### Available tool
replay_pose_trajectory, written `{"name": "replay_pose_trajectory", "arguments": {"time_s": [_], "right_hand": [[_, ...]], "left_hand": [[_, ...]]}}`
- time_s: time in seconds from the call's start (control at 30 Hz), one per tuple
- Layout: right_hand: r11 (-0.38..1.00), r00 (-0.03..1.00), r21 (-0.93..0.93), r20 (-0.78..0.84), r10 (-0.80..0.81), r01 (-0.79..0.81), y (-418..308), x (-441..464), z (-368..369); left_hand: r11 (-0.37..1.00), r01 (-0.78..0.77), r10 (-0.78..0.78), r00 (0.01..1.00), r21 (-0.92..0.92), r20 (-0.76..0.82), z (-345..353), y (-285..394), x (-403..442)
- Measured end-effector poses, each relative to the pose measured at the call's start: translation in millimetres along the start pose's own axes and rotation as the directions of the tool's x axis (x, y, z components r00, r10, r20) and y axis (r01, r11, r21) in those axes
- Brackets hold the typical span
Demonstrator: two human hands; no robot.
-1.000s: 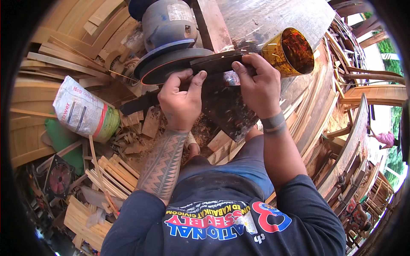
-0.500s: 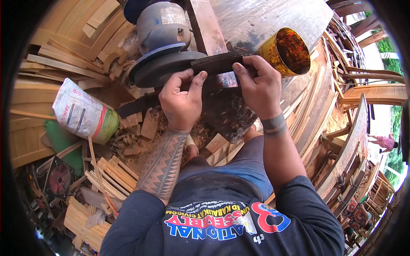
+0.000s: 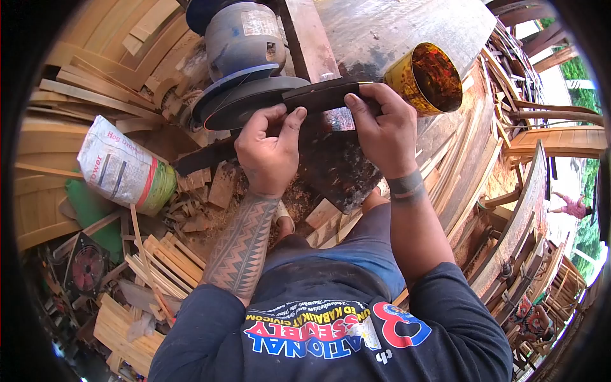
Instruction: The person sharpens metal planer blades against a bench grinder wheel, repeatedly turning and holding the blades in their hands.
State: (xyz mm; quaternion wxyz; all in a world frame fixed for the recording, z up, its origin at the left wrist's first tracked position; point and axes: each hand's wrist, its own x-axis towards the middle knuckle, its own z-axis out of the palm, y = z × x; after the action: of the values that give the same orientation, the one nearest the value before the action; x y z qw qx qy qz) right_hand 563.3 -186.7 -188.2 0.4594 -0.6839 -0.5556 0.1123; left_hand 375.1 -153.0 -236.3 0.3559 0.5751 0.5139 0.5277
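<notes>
My left hand (image 3: 270, 143) pinches the near end of a dark, flat planer blade (image 3: 326, 97) between thumb and fingers. My right hand (image 3: 387, 127) grips the blade's other end, thumb on the near face and fingers behind. The blade lies level across the front of a bench grinder (image 3: 242, 41), its far edge beside the dark grinding wheel (image 3: 245, 105). Whether the two touch is hard to make out. Just right of my right hand stands a yellow, stained can (image 3: 407, 79), its mouth tilted toward me.
The grinder stands on a stained wooden bench (image 3: 382, 32). At left, a white and green feed sack (image 3: 121, 165) leans near a green bag (image 3: 94, 216). Wood offcuts (image 3: 168, 254) and shavings cover the floor. Long boards (image 3: 458, 172) lie at right. Another person (image 3: 573, 207) is far off.
Both hands and the blade have shifted very slightly left. A thin orange line now shows at the wheel's left rim, and the blade's right end shows a small bright glint.
</notes>
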Motion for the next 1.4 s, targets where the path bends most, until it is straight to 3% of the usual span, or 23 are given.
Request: {"name": "replay_pose_trajectory", "arguments": {"time_s": [0.27, 0.57, 1.4], "right_hand": [[0.997, 0.994, 0.039, 0.098, 0.057, -0.061, -12.6, -3.1, 15.6], [0.998, 0.997, -0.047, 0.064, -0.046, 0.049, -17.8, -10.7, 35.4], [0.996, 0.992, -0.023, 0.094, -0.079, 0.081, -45.0, -22.9, 66.8]], "left_hand": [[0.999, -0.034, 0.035, 0.999, 0.042, -0.004, -22.0, -4.6, 1.5], [0.998, -0.013, 0.016, 0.999, 0.065, -0.052, -44.3, -13.5, 5.3], [0.996, 0.004, 0.0, 0.998, 0.084, -0.056, -84.4, -24.6, 8.6]]}}
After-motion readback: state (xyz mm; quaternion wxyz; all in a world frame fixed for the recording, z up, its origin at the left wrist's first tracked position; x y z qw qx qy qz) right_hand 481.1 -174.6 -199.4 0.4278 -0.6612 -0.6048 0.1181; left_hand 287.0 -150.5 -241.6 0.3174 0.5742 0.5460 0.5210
